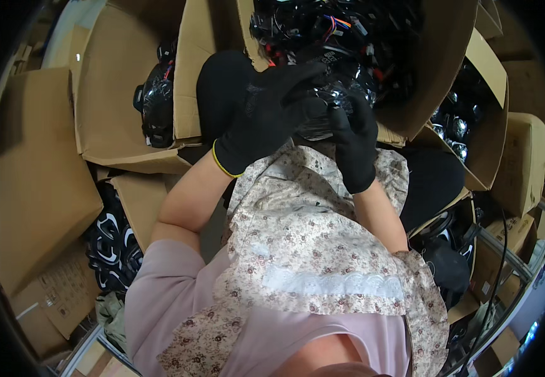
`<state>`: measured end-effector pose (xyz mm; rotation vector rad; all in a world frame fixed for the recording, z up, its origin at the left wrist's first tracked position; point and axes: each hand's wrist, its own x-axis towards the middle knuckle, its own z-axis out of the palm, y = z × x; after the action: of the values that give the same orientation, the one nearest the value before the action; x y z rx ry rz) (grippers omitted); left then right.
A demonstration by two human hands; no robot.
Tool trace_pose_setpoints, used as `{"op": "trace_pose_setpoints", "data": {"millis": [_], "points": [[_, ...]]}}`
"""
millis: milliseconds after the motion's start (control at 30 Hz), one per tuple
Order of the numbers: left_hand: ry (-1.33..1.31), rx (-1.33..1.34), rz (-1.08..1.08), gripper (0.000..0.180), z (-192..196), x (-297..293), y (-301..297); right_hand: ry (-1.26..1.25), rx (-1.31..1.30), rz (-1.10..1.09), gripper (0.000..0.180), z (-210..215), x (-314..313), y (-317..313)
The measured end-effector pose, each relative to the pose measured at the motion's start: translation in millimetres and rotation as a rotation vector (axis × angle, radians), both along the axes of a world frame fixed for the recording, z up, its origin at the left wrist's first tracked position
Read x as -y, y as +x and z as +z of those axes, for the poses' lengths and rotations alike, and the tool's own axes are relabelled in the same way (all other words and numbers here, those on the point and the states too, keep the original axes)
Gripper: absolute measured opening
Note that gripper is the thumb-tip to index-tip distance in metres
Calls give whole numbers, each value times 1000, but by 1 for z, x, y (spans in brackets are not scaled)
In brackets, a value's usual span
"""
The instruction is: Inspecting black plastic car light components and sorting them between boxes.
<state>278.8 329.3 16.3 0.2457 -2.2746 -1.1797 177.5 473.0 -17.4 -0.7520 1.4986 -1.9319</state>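
A dark, rounded part in shiny clear plastic wrap (355, 76) is held between my hands above my lap; its exact kind does not show. My left hand (266, 107), in a black glove with a yellow cuff edge, reaches across its near left side with fingers bent over it. On the right, my right hand (355, 141), also in a black glove, grips the near edge with the thumb and fingers. The gloves cover much of the part. Just beyond it stands a cardboard box (445, 50) heaped with black parts (291, 22) and some coloured wires.
To the left, an open cardboard box (122, 69) holds wrapped black parts (158, 103). Another box (495, 135) at right contains shiny wrapped pieces (458, 129). Black-and-white parts (110, 242) lie low on the left. A metal rail (505, 251) runs along the right.
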Motion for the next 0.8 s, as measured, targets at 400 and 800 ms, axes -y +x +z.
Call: {"op": "trace_pose_setpoints", "data": {"millis": [400,800], "points": [[148,-64,83,48,-5,-13,16,29,-180,88,34,14,-3,-6],[-390,-261,-52,47,14,-11,24,-316,-809,-76,36,12,-9,2]]}}
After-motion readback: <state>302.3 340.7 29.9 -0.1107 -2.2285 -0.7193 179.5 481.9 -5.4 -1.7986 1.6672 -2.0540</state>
